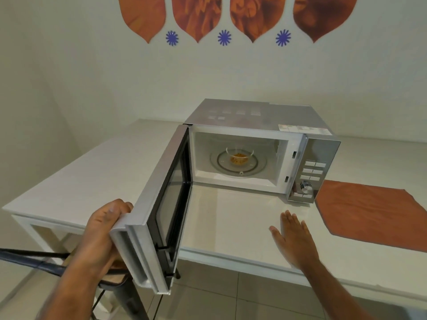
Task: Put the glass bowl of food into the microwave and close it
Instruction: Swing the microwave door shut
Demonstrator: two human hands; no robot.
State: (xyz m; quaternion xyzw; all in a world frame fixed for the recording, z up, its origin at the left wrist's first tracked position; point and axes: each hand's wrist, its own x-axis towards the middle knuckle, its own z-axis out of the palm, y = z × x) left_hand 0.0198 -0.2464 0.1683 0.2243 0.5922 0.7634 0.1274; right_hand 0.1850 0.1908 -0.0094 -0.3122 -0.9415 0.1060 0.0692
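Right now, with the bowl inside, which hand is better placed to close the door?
Left. The left hand already grips the open door at its outer edge; the right hand hovers open over the counter, touching nothing.

Food in the glass bowl [239, 155] too small to identify, orange-yellow only; labels on the control buttons [312, 171] illegible; sticker [303, 129] on the microwave top unreadable; left hand [105, 227] fingers hidden behind the door [159, 204] edge; both forearms cut off at the bottom edge; orange cloth [369, 211] cut off at right; wall decorations [235, 17] cropped at top; dark frame [34, 258] under the tabletop [92, 172] partly hidden, unidentifiable.
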